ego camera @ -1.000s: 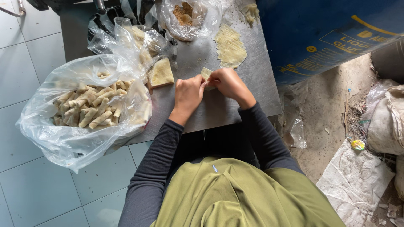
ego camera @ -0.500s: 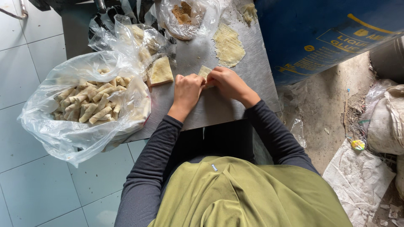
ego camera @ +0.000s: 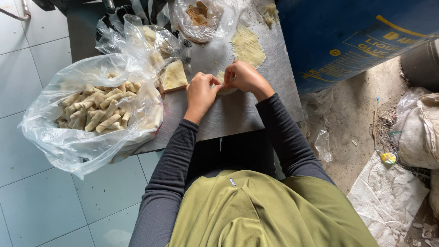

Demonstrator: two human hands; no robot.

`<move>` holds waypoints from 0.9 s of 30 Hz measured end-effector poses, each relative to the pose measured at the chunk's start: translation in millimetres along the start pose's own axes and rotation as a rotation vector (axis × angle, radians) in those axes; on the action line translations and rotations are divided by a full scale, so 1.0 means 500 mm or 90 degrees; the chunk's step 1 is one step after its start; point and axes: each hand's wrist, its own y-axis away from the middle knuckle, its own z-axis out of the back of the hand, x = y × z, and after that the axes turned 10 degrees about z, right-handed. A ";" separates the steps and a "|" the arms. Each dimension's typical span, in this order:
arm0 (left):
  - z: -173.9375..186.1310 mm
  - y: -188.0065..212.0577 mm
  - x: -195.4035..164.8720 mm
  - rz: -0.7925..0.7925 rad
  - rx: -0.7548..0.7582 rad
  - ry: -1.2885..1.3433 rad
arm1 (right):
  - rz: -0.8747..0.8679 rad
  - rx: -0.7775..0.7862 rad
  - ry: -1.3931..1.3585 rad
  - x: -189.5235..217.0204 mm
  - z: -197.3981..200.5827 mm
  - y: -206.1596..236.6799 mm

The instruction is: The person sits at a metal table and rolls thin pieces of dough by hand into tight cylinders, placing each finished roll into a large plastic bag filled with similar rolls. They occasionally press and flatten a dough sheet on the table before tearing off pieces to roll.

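Wrapper: I see a pale pastry wrapper (ego camera: 223, 84) just above the frame's centre, lying on the metal table (ego camera: 238, 119), mostly hidden by both hands.
Left hand (ego camera: 201, 93): my fingers are curled down onto the wrapper's left edge, pinching it.
Right hand (ego camera: 244, 77): closed over the wrapper's right side, fingertips meeting the left hand's.
Upper centre: a stack of flat wrappers (ego camera: 248, 46), just beyond the hands.
Top centre: a bag of brown filling (ego camera: 199, 14).
Left of frame: a large clear bag of rolled pieces (ego camera: 96, 110).
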 end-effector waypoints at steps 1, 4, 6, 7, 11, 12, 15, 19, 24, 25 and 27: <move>-0.004 0.005 0.004 -0.033 -0.001 0.013 | 0.064 -0.026 0.014 -0.003 -0.004 0.007; -0.017 0.019 0.013 -0.148 -0.060 -0.025 | 0.182 -0.111 0.050 -0.009 -0.019 0.042; -0.020 0.025 0.015 -0.208 -0.087 -0.068 | 0.240 -0.168 0.070 -0.014 -0.031 0.067; -0.017 0.028 0.017 -0.225 -0.083 -0.088 | 0.268 -0.196 0.076 -0.015 -0.037 0.081; -0.017 0.031 0.012 -0.218 -0.111 -0.096 | 0.272 -0.270 0.088 -0.019 -0.060 0.084; -0.019 0.032 0.008 -0.174 -0.123 -0.081 | 0.207 -0.276 0.069 -0.018 -0.065 0.078; -0.021 0.027 -0.001 -0.050 -0.131 -0.035 | 0.060 -0.292 0.034 -0.015 -0.070 0.053; -0.021 0.020 -0.005 -0.004 -0.105 0.009 | 0.053 -0.283 0.040 -0.010 -0.057 0.043; -0.016 0.028 -0.003 -0.083 -0.119 -0.041 | 0.146 -0.254 0.084 -0.007 -0.048 0.068; -0.017 0.029 -0.005 -0.091 -0.124 -0.046 | 0.147 -0.255 0.096 -0.004 -0.049 0.070; -0.021 0.034 -0.012 -0.080 -0.142 -0.041 | 0.105 -0.270 0.103 0.003 -0.055 0.070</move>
